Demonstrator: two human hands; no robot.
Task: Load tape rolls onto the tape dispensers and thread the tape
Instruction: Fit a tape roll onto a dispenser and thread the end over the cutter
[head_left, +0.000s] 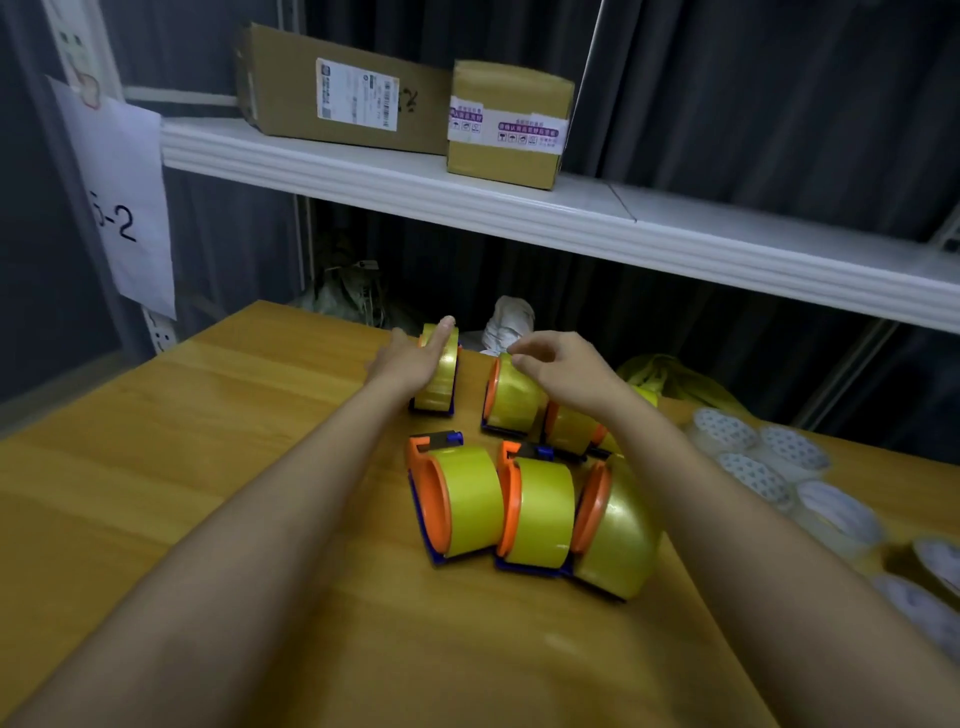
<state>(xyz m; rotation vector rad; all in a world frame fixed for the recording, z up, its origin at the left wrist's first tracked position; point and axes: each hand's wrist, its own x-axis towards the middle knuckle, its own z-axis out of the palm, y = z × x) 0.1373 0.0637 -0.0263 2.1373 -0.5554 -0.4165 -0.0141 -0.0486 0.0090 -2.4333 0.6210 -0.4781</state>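
While six loaded tape dispensers are sitting in two rows mid-table, bare wooden table (156, 493) is lying open to their left and toward the near edge. Loose tape rolls (769, 457) are crowding the right edge. Left hand (415, 358) is lying flat, fingers straight, against the far-left dispenser (439, 379). Right hand (561, 369) is hovering over the next dispenser (511, 400), fingers loosely curled, gripping nothing visible.

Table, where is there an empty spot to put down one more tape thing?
The wooden table is bare left of the loaded tape dispensers, beside the left hand, and along the near edge between both forearms. It is crowded in the middle with dispensers and on the right with clear tape rolls, past the right hand.
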